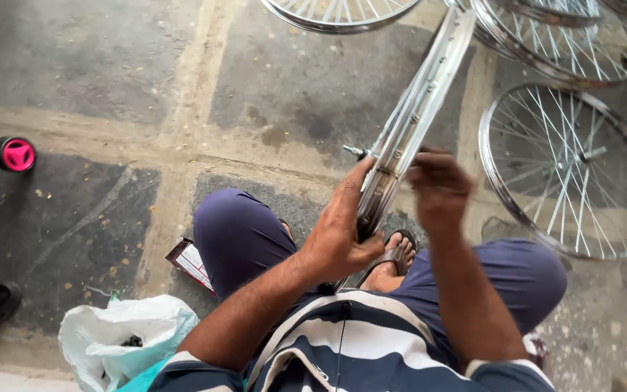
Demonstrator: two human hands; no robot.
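I sit on a stone floor with a chrome bicycle wheel rim (419,101) standing upright on edge between my knees. My left hand (342,229) grips the near part of the rim from the left side. Against the rim's right side, my right hand (438,187) has its fingers bunched, pinching something small that I cannot make out. The wheel's axle end (353,151) sticks out to the left, just above my left hand.
A spoked wheel (571,170) lies flat on the floor at the right, with more wheels (560,36) stacked at the top. A white plastic bag (121,337) sits at lower left beside a small printed packet (194,263). A pink-ended part (17,154) lies at far left.
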